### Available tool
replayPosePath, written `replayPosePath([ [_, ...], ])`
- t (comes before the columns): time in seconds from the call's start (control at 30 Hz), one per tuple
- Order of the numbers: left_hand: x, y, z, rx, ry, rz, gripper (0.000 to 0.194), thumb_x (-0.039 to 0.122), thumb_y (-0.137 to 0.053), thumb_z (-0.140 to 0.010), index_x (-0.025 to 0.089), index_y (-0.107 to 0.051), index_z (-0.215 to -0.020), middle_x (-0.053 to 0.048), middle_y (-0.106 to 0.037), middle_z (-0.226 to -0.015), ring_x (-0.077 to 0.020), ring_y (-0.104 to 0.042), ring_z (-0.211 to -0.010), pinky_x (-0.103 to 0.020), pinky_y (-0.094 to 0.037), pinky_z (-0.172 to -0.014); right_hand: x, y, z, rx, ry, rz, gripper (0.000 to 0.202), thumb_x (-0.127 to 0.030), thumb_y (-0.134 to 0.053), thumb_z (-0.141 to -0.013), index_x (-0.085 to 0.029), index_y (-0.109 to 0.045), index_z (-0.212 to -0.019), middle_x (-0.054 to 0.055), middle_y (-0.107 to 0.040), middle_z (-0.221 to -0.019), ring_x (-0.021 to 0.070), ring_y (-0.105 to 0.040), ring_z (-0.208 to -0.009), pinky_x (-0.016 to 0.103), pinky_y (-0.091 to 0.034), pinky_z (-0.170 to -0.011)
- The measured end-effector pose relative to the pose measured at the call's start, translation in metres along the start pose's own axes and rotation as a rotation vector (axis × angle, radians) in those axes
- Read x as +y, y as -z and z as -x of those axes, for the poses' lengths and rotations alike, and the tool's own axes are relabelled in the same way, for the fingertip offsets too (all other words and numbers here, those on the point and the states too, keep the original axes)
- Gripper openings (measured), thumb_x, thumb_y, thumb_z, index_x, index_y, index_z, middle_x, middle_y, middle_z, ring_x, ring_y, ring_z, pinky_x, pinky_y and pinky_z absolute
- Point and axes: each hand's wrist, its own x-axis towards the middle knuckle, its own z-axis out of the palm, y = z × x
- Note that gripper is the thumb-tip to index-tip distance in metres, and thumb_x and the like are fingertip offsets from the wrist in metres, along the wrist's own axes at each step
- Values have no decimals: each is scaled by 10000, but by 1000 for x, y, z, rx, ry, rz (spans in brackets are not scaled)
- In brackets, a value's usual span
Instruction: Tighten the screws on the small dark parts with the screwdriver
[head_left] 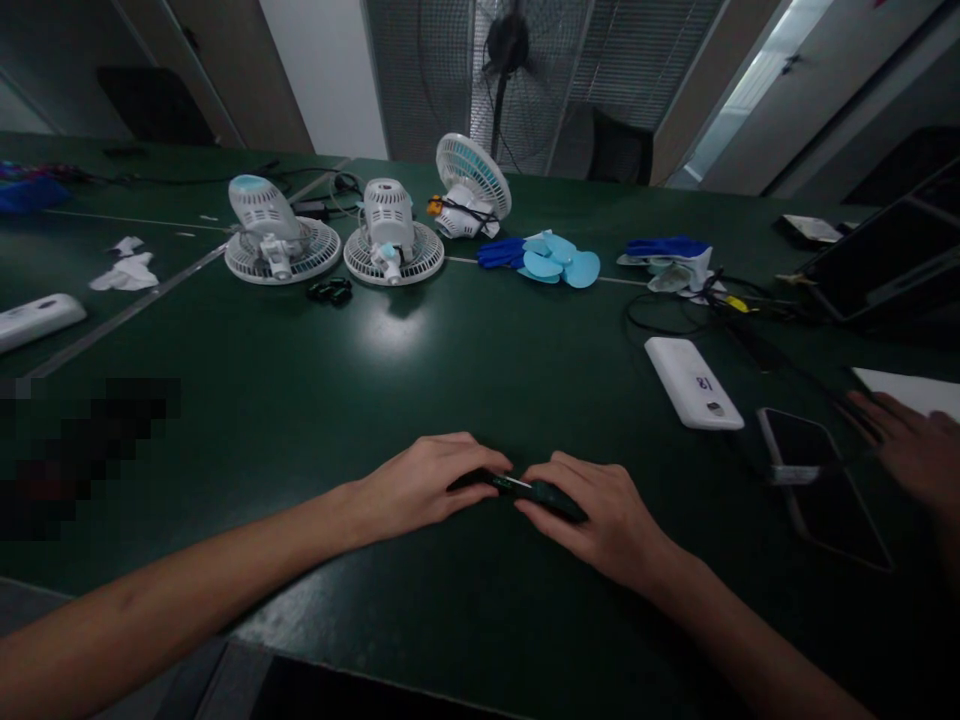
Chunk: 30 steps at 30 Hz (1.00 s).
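Observation:
Near the front of the dark green table [375, 400], my two hands meet over a slim dark object. My right hand [604, 505] is closed round a dark-handled tool [553, 497] with a thin silvery shaft, which looks like a screwdriver. My left hand [424, 478] pinches a small dark piece [480, 479] at the shaft's end. Fingers hide most of both, and I cannot tell whether they are one thing or two. The held things lie almost level, low over the tabletop.
Beyond are three small white fans [394, 235], blue fan blades [559, 260], blue-and-white gloves [667, 262] and small black parts [330, 290]. To the right are a white device [694, 383], a phone [802, 445] and another person's hand [911, 445]. Another white device [37, 320] lies left.

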Motion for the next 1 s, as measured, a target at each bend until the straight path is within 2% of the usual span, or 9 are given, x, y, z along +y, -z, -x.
replayPosePath([
  [0.1, 1, 2, 0, -21, -19, 13, 221, 222, -576, -1023, 155, -640, -1224, -84, -684, -1110, -179, -634, -1053, -317, -526, -933, 5, 8, 8, -29, 24, 50, 164, -294, -579, -992, -205, -663, -1101, 2, -635, -864, 132, -586, -700, 284, -380, -621],
  [0.27, 0, 2, 0, -15, -16, 20, 240, 208, -595, -1010, 158, -641, -1240, -81, -683, -1129, -173, -635, -1066, -313, -526, -948, 10, 15, 17, -53, 36, 132, 215, -284, -570, -971, -198, -685, -1131, 11, -635, -834, 131, -580, -666, 285, -356, -573],
  [0.53, -1, 0, 0, 2, -7, 36, 259, 212, -602, -1006, 157, -631, -1258, -90, -681, -1101, -181, -643, -1033, -314, -533, -913, 3, 8, 12, -36, 111, 243, 349, -286, -539, -994, -178, -651, -1306, 37, -648, -851, 137, -591, -658, 286, -374, -548],
  [0.8, 1, 2, 0, -11, 34, 36, 277, 210, -626, -992, 162, -617, -1264, -86, -677, -1135, -174, -652, -1028, -305, -538, -913, 10, 2, 13, 24, -17, 104, 368, -285, -529, -1030, -184, -588, -1380, 33, -637, -897, 122, -596, -680, 267, -428, -583],
  [1.0, 0, 0, 1, 21, 54, 25, 333, 221, -641, -984, 165, -585, -1308, -91, -682, -1124, -177, -662, -1030, -297, -540, -908, 6, 6, 15, -30, 61, 110, 326, -288, -560, -999, -188, -655, -1295, 19, -633, -830, 125, -583, -638, 288, -381, -554],
])
